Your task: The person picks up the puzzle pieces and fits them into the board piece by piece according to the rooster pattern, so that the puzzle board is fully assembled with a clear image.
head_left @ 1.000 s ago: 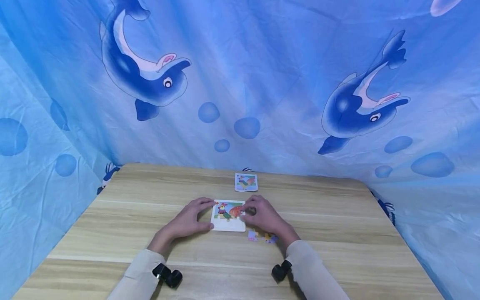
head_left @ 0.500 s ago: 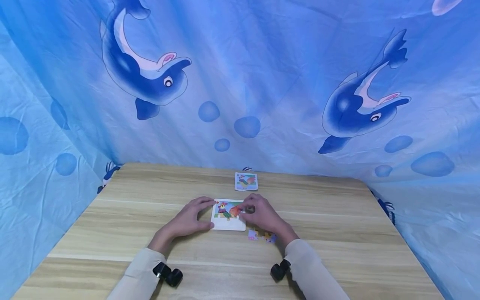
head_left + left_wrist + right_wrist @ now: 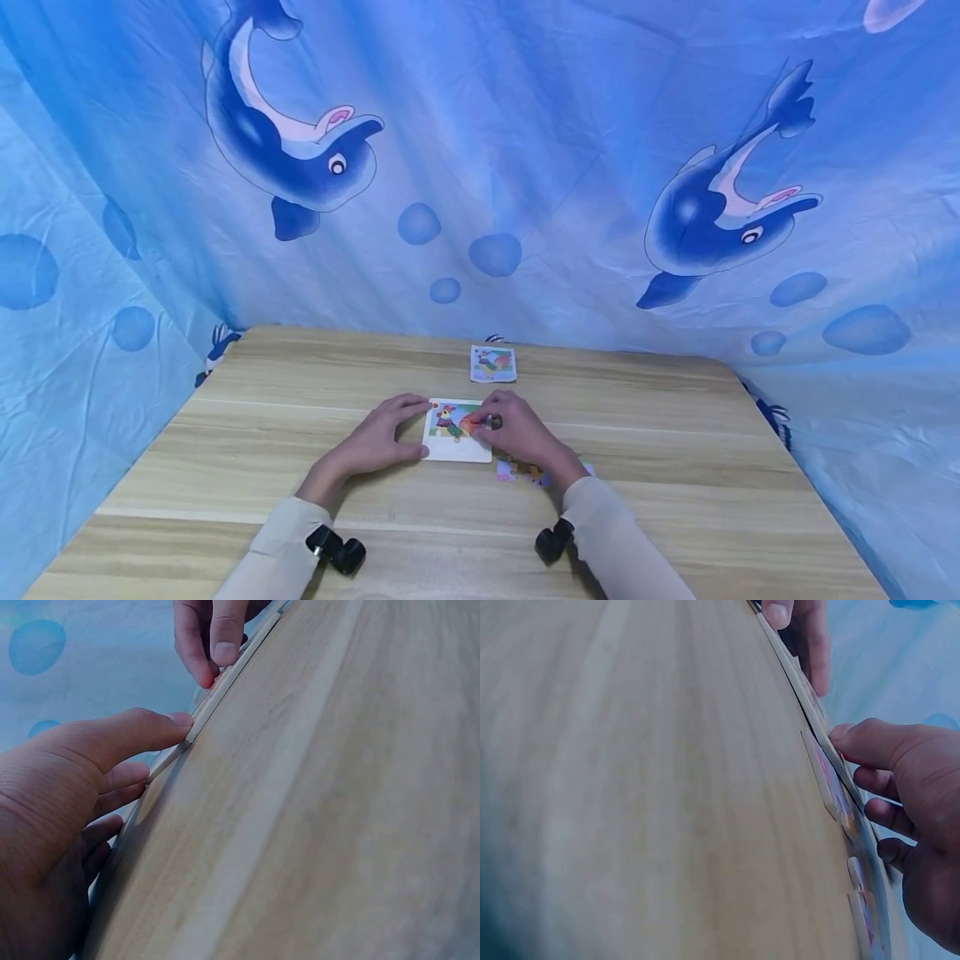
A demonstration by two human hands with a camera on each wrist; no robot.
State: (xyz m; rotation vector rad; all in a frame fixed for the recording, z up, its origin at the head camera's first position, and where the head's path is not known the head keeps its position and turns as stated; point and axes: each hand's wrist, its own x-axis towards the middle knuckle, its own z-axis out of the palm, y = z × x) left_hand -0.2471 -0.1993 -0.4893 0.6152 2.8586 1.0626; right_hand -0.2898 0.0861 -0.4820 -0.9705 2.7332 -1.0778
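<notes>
The right grip (image 3: 521,429) is curled over the right side of the puzzle board (image 3: 453,451), fingertips down on the red part of the rooster picture (image 3: 452,422); cannot tell whether they pinch a piece or only press. The left grip (image 3: 378,437) is spread along the board's left edge, thumb at the lower corner, index finger at the upper one. Board lies flat on the worktop (image 3: 420,533), lower centre of frame; rooster picture fills its upper part, lower strip bare and white. Loose puzzle pieces (image 3: 506,471) lie near the board's lower right corner, partly hidden by the right wrist; exact count unclear. A small picture card (image 3: 493,364) with a similar rooster sits above the board, near the worktop's far edge. Pale sleeves (image 3: 273,546) and black wrist mounts (image 3: 337,550) at bottom of frame. Blue cloth (image 3: 555,192) spans the upper frame, printed with bubbles (image 3: 495,255) and two dolphins (image 3: 247,137), one upper left, one upper right.
</notes>
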